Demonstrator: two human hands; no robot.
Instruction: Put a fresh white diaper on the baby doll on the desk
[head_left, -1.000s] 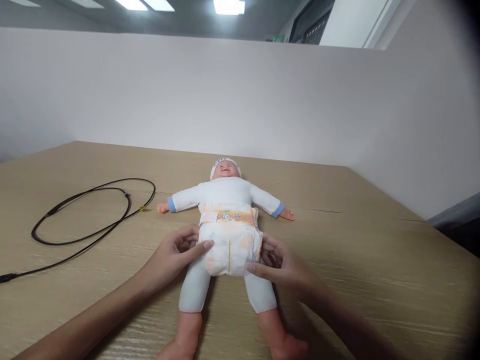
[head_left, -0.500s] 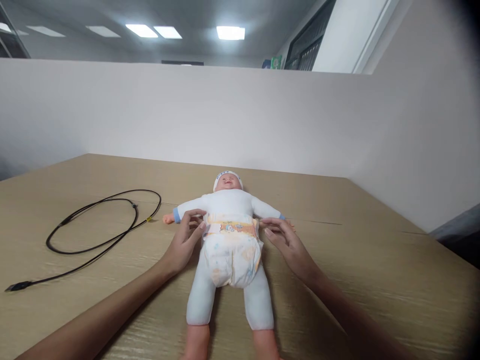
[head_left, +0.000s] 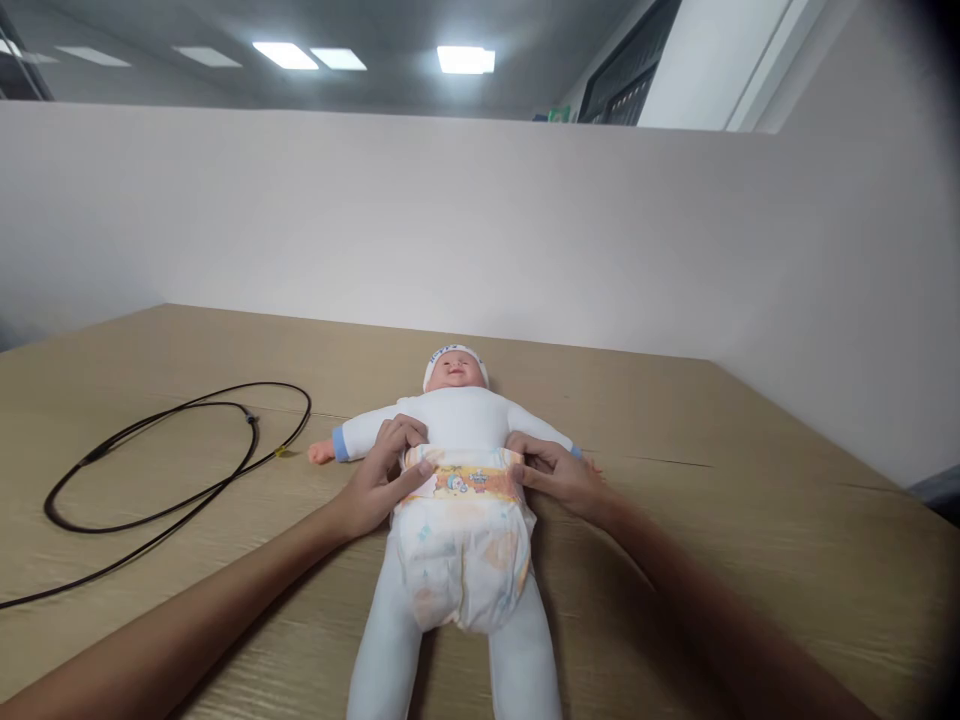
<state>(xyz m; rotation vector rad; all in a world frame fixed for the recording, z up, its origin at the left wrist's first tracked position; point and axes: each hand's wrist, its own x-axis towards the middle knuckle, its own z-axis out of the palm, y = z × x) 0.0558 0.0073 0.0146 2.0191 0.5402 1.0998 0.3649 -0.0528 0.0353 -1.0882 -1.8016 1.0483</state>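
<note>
At the frame's centre, the left hand point(head_left: 382, 482) and the right hand point(head_left: 561, 478) pinch the diaper point(head_left: 469, 555) on the baby doll point(head_left: 466, 415).

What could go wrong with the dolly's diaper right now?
The left hand and right hand grip the diaper near both ends of its patterned waistband, so a hard tug might tear it, and an uneven one might leave it crooked. The doll lies on its back on the table, so pulling could slide it along.
</note>
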